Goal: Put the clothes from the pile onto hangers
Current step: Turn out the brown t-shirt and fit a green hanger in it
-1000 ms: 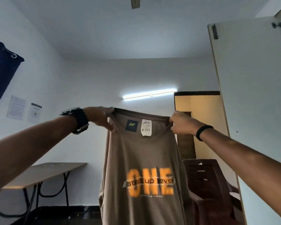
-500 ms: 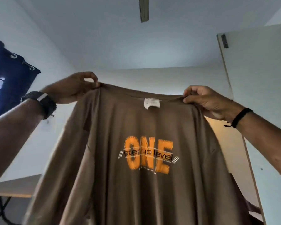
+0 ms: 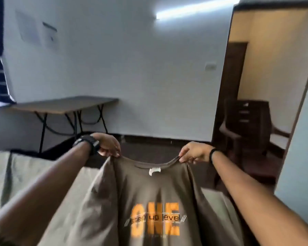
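A brown T-shirt [image 3: 149, 189] with an orange "ONE" print hangs spread out in front of me, print facing me, a white tag showing at its neckline. My left hand [image 3: 108, 145], with a black watch on the wrist, pinches the shirt's left shoulder. My right hand [image 3: 194, 152], with a black band on the wrist, pinches the right shoulder by the collar. The shirt's lower part runs out of the bottom of the view. No hanger and no clothes pile show here.
A bed with a pale sheet [image 3: 34, 174] lies low on the left, under the shirt. A folding table [image 3: 64, 105] stands against the far wall. A dark plastic chair [image 3: 242, 125] sits in the doorway at right, beside a pale door edge [image 3: 299, 121].
The shirt came down from overhead to chest height, both hands still holding its shoulders. The view tilted down from the ceiling, so the bed, table and floor now show.
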